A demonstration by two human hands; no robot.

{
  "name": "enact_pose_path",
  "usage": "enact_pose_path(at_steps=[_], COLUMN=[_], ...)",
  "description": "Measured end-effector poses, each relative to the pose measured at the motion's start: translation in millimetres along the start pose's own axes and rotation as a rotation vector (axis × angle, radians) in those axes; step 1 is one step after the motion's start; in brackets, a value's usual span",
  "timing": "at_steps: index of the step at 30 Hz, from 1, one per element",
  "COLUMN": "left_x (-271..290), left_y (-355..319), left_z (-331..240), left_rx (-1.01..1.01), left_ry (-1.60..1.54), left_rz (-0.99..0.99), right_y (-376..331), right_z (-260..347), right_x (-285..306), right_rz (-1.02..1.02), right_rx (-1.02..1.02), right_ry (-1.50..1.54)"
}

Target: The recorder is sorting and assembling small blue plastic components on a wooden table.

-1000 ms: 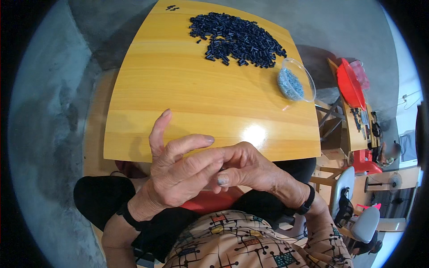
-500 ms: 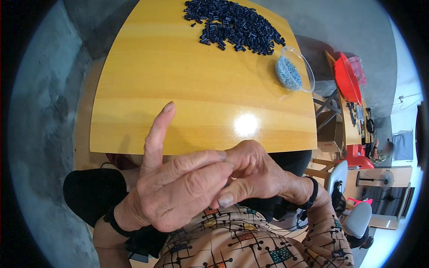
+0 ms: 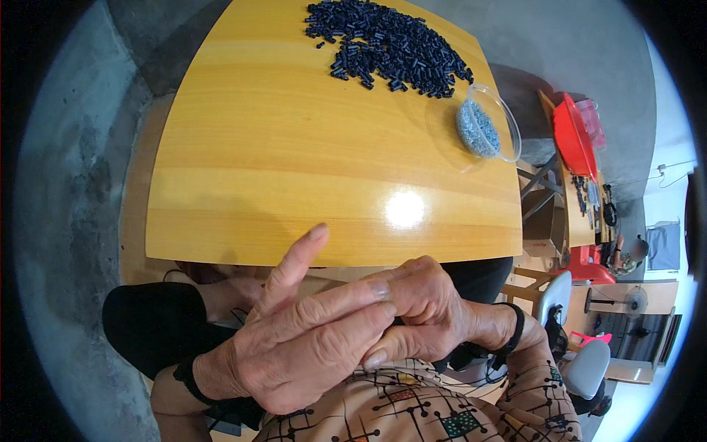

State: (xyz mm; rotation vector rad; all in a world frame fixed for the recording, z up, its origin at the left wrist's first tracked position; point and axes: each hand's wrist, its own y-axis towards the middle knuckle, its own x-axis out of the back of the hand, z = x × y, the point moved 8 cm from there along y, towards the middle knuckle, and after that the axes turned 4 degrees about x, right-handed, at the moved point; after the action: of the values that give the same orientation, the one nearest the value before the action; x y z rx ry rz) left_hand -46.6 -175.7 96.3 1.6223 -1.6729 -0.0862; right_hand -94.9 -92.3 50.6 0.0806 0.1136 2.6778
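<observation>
Just past the table's near edge, my two hands meet in front of my patterned shirt. My left hand (image 3: 313, 346) lays its middle fingers across the curled fingers of my right hand, while its index finger sticks up and leans right. My right hand (image 3: 426, 313) is closed, with the thumb tucked low against the left fingertips. Whatever lies between the fingers is hidden. A large pile of small black tubular pieces (image 3: 398, 44) covers the far part of the yellow table (image 3: 294, 162). Right of the pile, a clear round tub (image 3: 482, 129) tilts on its side, holding many small silvery pieces.
A grey wall (image 3: 66, 184) runs along the left. Off to the right, a second table bears a red basin (image 3: 573, 136) and black parts. Beyond it are grey-seated chairs (image 3: 587, 366), a fan (image 3: 635, 299) and another person (image 3: 627, 254).
Both hands have shifted a little lower, still joined. The raised left index finger has tipped rightward and down. Pile and tub appear slightly lower in the view.
</observation>
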Motion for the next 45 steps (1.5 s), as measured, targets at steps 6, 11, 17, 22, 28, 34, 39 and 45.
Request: enact_pose_path(at_steps=[6,11,17,22,28,34,39,45], left_x=[-8,-24,-27,-35,-32,-31,-33,-32], left_y=[-5,-6,-1,3,0,-3,-3,-4], left_z=[1,27,33,40,37,36,38,43], left_rx=[-0.024,0.013,-0.004,0.071,0.092,0.107,0.112,0.233], left_ry=[-0.007,-0.027,0.076,0.047,0.063,0.096,0.106,0.048], left_rz=[0.024,-0.037,-0.082,-0.037,-0.039,-0.026,0.03,0.012], right_y=[-3,-19,-19,-26,-28,-31,-31,-29], right_z=[3,-54,-61,-70,-74,-80,-81,-72], right_x=[1,2,3,2,-11,-22,-19,-13], right_rz=[-0.043,-0.161,-0.165,-0.139,-0.057,-0.066,-0.134,-0.183], right_rx=[0.04,-0.39,-0.343,-0.27,-0.339,-0.365,-0.379,-0.348], right_ry=[-0.013,0.353,0.625,0.767,0.878,1.051,1.003,0.905])
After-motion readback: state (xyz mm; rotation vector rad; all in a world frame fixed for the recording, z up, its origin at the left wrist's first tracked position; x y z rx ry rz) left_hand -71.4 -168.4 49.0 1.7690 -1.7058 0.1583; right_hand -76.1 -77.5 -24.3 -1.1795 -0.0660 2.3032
